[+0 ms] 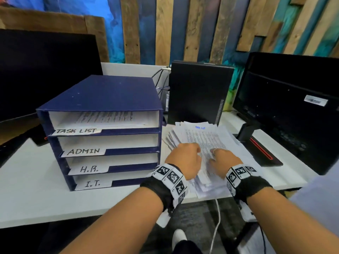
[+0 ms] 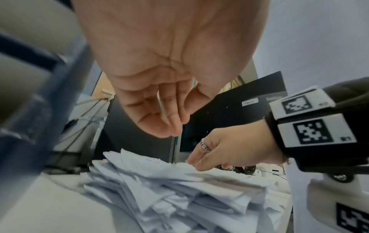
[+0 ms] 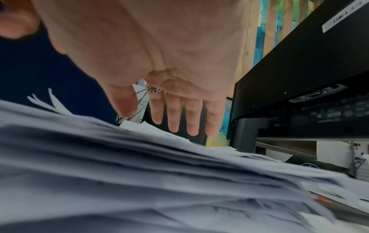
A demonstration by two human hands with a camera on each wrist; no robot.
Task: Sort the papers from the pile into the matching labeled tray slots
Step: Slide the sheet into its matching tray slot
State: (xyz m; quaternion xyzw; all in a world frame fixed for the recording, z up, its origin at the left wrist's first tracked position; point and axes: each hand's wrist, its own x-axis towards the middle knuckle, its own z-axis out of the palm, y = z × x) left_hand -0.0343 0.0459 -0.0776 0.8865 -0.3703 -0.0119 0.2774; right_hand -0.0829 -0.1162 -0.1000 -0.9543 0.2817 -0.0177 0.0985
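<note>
Tray [image 1: 102,92]: standing centre-left, slots reading "TASK LIST", "ADMIN", "H.R.", "I.T."
Paper pile [image 1: 205,136]: lying centre-right.
Left hand [image 1: 183,159]: hovering, fingers together, relaxed.
Right hand [image 1: 224,158]: fingers straight, slightly spread, touching pile.

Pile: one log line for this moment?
left hand open above pile | right hand open, fingertips on top sheet | tray: TASK LIST holds paper

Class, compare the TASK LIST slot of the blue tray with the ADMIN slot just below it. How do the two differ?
The TASK LIST slot is the top one; the ADMIN slot sits directly beneath it. Printed sheets already lie in the TASK LIST slot, while the ADMIN slot shows only its bare white floor. The TASK LIST label is peeling and crooked; the ADMIN label lies flat. Both are white-lined openings in the same blue tray, with handwritten white labels at the front left.
</note>
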